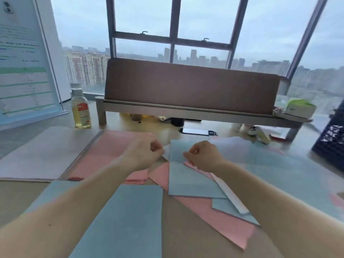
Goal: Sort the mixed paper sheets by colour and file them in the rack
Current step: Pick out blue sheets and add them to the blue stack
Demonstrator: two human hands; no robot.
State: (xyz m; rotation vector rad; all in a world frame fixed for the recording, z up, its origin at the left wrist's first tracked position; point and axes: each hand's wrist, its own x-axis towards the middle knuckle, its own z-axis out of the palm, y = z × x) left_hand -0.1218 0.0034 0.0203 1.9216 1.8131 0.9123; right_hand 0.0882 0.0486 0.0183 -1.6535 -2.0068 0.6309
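Mixed pink, blue and white sheets lie spread over the desk in front of me. My left hand (147,152) and my right hand (202,155) both pinch a blue sheet (188,181) at its far edge, near the middle of the mixed pile. Under it lie a pink sheet (221,222) and a white sheet (230,196). A sorted pink stack (109,151) lies to the left, a white stack (44,153) further left, and a blue stack (126,220) sits close to me. A dark mesh rack (333,140) stands at the right edge.
A bottle of yellow liquid (81,108) stands at the back left beside a printed board (24,58). A brown desk partition on a riser shelf (189,90) spans the back. A phone (195,131) lies under the shelf; a green-topped box (299,108) sits on its right end.
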